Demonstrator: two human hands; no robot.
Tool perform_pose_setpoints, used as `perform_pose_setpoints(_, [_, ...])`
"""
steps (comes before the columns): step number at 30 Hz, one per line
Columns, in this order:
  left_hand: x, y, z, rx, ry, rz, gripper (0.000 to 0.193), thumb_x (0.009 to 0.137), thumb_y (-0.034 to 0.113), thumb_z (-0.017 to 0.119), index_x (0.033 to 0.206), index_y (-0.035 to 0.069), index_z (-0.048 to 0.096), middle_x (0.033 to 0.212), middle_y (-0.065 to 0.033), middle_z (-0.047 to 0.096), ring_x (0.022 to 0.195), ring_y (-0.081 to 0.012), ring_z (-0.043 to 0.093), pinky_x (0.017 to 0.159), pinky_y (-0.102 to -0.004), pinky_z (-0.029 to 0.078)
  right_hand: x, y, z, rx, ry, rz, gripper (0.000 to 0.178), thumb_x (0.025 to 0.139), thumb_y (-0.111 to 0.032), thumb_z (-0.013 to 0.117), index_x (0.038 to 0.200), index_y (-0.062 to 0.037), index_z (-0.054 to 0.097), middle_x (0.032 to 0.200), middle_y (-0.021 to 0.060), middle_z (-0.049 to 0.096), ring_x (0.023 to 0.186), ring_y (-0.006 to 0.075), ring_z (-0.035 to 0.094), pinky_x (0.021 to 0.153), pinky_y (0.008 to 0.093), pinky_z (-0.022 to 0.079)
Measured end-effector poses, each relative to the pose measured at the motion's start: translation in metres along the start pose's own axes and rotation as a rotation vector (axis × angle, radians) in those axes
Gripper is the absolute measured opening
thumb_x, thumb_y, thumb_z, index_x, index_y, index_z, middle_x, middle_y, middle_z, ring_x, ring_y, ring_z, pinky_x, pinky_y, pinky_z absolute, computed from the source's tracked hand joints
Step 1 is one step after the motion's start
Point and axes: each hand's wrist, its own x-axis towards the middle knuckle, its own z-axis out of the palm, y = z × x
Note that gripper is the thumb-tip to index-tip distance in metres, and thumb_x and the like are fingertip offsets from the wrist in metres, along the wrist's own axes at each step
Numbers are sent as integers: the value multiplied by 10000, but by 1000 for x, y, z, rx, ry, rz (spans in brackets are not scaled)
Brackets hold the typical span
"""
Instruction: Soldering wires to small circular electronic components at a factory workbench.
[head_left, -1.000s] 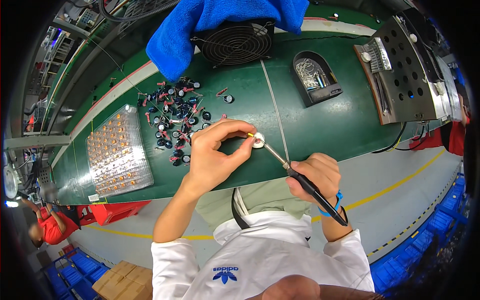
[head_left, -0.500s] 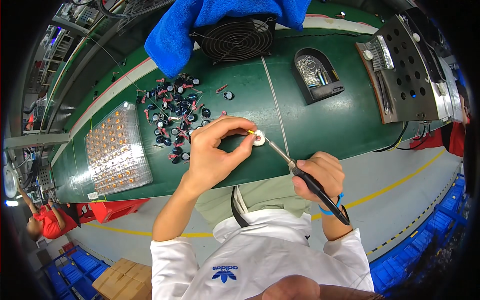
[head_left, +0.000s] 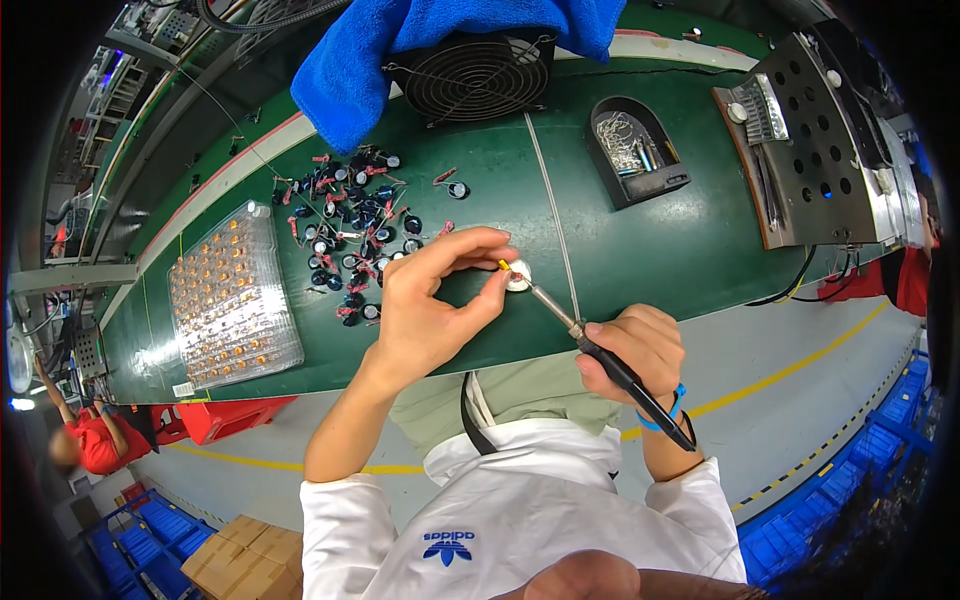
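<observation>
Between thumb and fingertips, my left hand (head_left: pixel 432 305) pinches a small part with a yellow piece (head_left: pixel 504 265). Right at those fingertips is a small round white piece (head_left: pixel 519 276) with a reddish middle; whether it is held or lies on the bench I cannot tell. My right hand (head_left: pixel 640 350) grips the black handle of a soldering iron (head_left: pixel 622 371). The iron's thin tip points up and left and reaches the white piece. Left of my left hand lies a loose pile of dark, cylindrical, capacitor-like components (head_left: pixel 350 215) with wire leads and pinkish-red sleeves.
A clear plastic tray (head_left: pixel 235 300) of copper-coloured parts lies at left on the green bench (head_left: pixel 470 345). A black fan (head_left: pixel 470 80) under a blue towel (head_left: pixel 345 85) stands behind. Right are a black bin (head_left: pixel 637 150) of metal pieces and a perforated metal stand (head_left: pixel 815 140).
The soldering iron and my right hand have shifted slightly left, with the tip now closer over the white piece. My left hand stays almost in place.
</observation>
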Motion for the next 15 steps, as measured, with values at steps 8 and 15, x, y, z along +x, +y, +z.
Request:
perform_pose_setpoints(8, [0, -1, 1, 15, 9, 27, 369, 840, -136, 734, 1199, -73, 671, 1084, -163, 758, 1010, -215, 754, 949, -326, 601, 0, 0, 0, -18, -21, 4, 305, 762, -135, 877, 999, 0, 739, 738, 60, 708, 545, 191, 589, 487, 298, 414])
perform_pose_setpoints(15, [2, -1, 1, 27, -1, 23, 349, 837, -141, 725, 1177, -77, 681, 1075, -158, 758, 993, -212, 758, 944, -319, 602, 0, 1, 1, -15, -12, -1, 292, 764, -130, 876, 989, -6, 738, 728, 59, 707, 547, 191, 591, 486, 298, 411])
